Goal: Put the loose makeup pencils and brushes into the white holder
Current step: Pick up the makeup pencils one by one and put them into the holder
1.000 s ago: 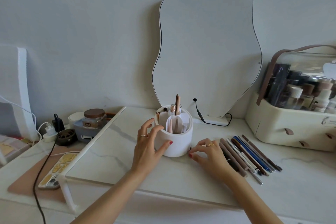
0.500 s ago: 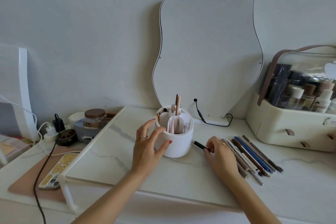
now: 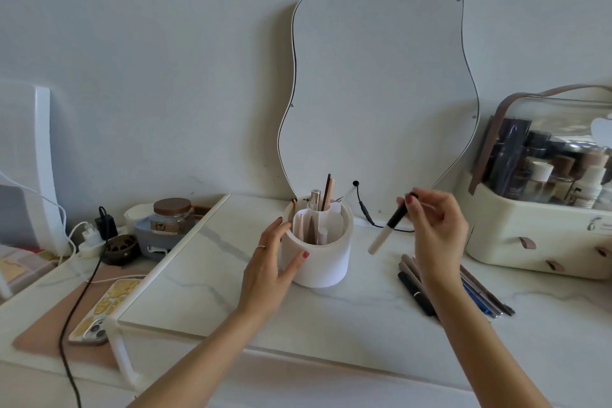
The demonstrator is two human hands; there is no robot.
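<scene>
In the head view, a black-and-white makeup pencil (image 3: 392, 223) is pinched by its black end in the fingertips of the right hand (image 3: 433, 228), raised off the marble tabletop (image 3: 205, 281) and tilted, white end low and aimed toward the white holder (image 3: 318, 242) at about nine o'clock from it. The holder's wall is cupped by the left hand (image 3: 268, 270), fingers spread and touching at its nine o'clock side; nothing is clasped inside that hand. Several items are already stood upright in the holder's divided compartments. The remaining loose pencils and brushes (image 3: 470, 288) are laid in a row at four o'clock from the holder, partly hidden beneath the right wrist. For a clean insertion, the pencil is best swung nearly upright above a free compartment, lowered white end first, and released only once the tip is seated, while the holder is kept braced.
</scene>
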